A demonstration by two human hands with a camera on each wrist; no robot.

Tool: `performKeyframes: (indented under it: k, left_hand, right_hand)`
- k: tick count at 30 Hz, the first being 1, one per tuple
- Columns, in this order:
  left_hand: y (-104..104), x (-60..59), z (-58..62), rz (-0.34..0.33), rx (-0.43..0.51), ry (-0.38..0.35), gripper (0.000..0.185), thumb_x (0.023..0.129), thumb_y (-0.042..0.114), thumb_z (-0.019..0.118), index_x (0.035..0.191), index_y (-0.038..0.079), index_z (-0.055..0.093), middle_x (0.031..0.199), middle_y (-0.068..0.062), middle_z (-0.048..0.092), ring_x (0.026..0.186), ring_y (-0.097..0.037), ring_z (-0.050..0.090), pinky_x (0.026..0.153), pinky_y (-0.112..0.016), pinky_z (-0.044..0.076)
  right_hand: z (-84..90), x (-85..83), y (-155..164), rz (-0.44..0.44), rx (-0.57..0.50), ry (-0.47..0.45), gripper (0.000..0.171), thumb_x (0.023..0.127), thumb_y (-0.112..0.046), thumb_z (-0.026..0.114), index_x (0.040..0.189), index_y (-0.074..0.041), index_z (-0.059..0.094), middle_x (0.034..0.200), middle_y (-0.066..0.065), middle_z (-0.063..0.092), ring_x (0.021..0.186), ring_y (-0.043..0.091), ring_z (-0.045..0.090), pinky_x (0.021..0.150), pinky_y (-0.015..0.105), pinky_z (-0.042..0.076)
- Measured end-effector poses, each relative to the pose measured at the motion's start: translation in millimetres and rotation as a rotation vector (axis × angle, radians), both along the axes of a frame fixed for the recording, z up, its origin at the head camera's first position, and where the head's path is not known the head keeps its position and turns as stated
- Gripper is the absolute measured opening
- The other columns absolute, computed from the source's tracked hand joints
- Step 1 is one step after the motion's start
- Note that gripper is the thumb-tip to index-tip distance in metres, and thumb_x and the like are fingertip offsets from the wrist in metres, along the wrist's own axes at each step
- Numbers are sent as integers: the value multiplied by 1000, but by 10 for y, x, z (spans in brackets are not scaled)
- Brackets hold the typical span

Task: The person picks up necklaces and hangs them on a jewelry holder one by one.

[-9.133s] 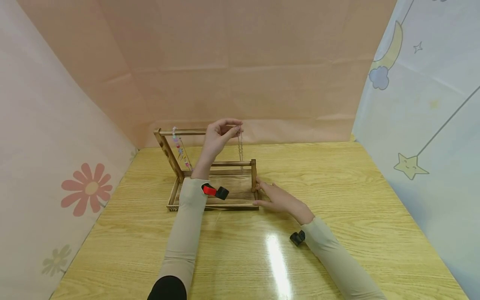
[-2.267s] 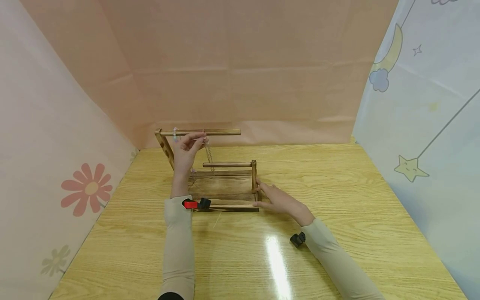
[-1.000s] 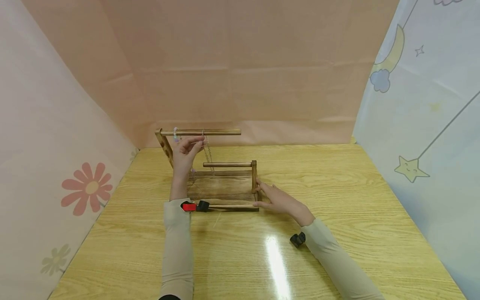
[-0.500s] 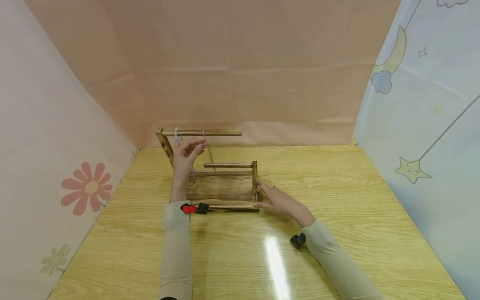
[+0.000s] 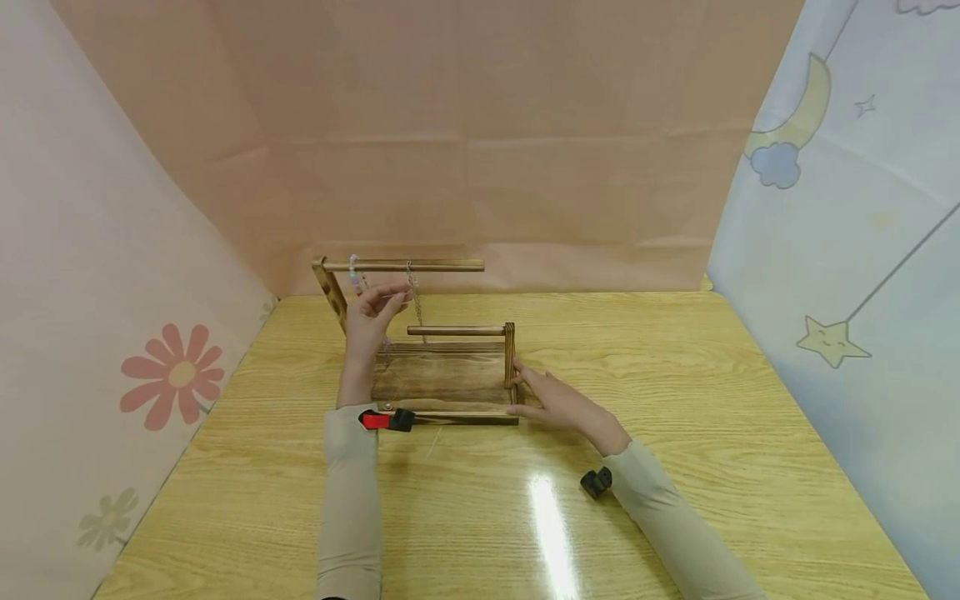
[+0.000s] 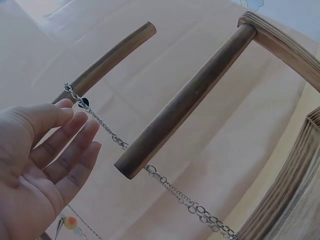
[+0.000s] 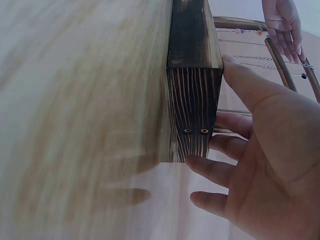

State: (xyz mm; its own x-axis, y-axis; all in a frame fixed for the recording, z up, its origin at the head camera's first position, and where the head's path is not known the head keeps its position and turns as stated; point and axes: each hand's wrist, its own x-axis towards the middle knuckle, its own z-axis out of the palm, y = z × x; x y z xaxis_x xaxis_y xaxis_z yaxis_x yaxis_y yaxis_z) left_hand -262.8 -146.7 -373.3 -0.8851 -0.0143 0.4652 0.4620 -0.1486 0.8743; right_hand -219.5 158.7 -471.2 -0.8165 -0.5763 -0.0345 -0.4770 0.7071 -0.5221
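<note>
From the head view the left hand (image 5: 372, 315) hovers just left of the silver chain (image 5: 415, 304) hanging from the wooden stand (image 5: 442, 379), whose right post the right hand (image 5: 552, 402) steadies; the left wrist view shows straight, loosely spread fingers (image 6: 67, 145) just short of the chain (image 6: 165, 180); the right wrist view shows straight fingers (image 7: 220, 170) against the stand's end (image 7: 194, 107).

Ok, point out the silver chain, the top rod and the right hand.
Silver chain (image 6: 165, 182), left wrist view, links below the lower rod.
Top rod (image 5: 442, 265), head view, bare right part.
Right hand (image 5: 558, 404), head view, back of hand.
</note>
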Motion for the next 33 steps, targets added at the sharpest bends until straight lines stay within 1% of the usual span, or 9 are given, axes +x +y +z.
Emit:
performKeyframes:
  k: [6,11,14,18,21,22,28,30,33]
  left_hand:
    - [-30,8,-41,4,-43,-36,25,90,0,57,109,-15,58,103,-11,66,90,-16,65,85,-30,53]
    - [-48,33,-65,27,-99,-89,26,91,5,58,111,-11,59,108,-12,66,98,-28,62,91,-42,49]
    - [-69,7,-123,35,-115,-105,26,91,9,59,111,-7,61,109,-13,65,99,-29,61,90,-37,50]
    - [-74,37,-121,45,-150,-105,26,91,10,58,111,-7,61,111,-25,60,97,-25,63,85,-26,52]
    - [-73,84,-80,49,-175,-98,26,92,6,57,112,-10,59,111,-29,59,98,-29,62,86,-29,51]
    - [-79,81,-86,49,-179,-96,26,92,6,57,112,-10,59,109,-26,61,98,-31,61,87,-30,51]
    - [-104,79,-101,41,-187,-86,26,92,5,57,111,-11,59,96,2,68,88,-7,64,84,-26,51]
    - [-109,83,-103,32,-182,-84,26,92,5,57,112,-12,59,99,0,67,88,-8,64,83,-24,52]
    - [-121,84,-116,32,-205,-95,26,92,5,57,111,-11,59,106,-14,65,91,-14,64,77,-21,52]
  right_hand:
    - [8,4,-2,-5,8,-6,89,89,-50,54,150,-11,2,132,1,51,120,21,52,115,49,11]
    - [26,16,-6,0,-5,4,88,90,-49,54,150,-9,3,132,2,52,120,23,52,114,51,11]
    - [19,11,-7,0,-5,3,88,90,-49,54,150,-10,3,131,2,52,120,22,52,114,51,11]
    - [19,15,-6,0,-11,1,88,89,-48,55,150,-9,3,132,4,52,119,24,52,114,51,10]
    - [32,27,-5,2,-13,4,89,89,-47,56,149,-8,4,132,6,52,119,25,52,114,52,11]
    - [33,28,-6,2,-13,4,89,89,-48,55,149,-7,4,133,6,52,119,25,52,114,52,11]
    - [23,20,-2,8,-14,-2,88,90,-49,54,149,-7,4,135,6,51,119,25,53,113,53,11]
    - [17,17,1,8,-6,-4,88,90,-50,53,149,-8,4,135,6,50,120,25,52,113,53,11]
    - [17,16,2,9,-4,-9,88,90,-50,53,149,-8,4,136,6,50,120,25,52,114,53,11]
